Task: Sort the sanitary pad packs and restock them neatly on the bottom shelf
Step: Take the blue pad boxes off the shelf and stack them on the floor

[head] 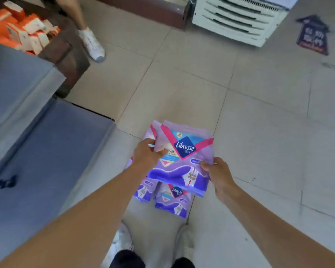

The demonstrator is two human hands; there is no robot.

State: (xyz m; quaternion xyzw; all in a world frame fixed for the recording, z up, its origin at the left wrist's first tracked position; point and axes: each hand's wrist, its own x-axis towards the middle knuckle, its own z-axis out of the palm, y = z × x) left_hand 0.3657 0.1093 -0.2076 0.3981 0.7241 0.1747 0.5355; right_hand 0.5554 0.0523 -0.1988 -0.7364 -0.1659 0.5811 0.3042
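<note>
- Left hand [147,151]: fingers curled round the left edge of the held packs [184,157]; gripping.
- Right hand [219,175]: pinches the same packs at their lower right corner; gripping.
- Held packs: at least two purple packs, fanned, carried clear of the floor. Long axis runs roughly 12 to 6, top edge away from the person, slightly tilted.
- Governing relation: the grey shelf [52,151] lies at 9 o'clock from the held packs, near them. The left hand is the nearer one. Judged: placement calls for a swing toward 9 o'clock and downward.
- Loose packs [171,202] lie on the floor at 6 o'clock, beneath the held ones and ahead of the person's shoes [184,242]; not yet gathered.
- Path to the shelf: nothing seen in between; only its front edge needs clearing.
- Outlying, all well apart: orange boxes [21,31] at 10 o'clock, another person's shoe [92,44] at 11, white louvred unit [240,18] at 1, floor sticker [313,35] at 2.
</note>
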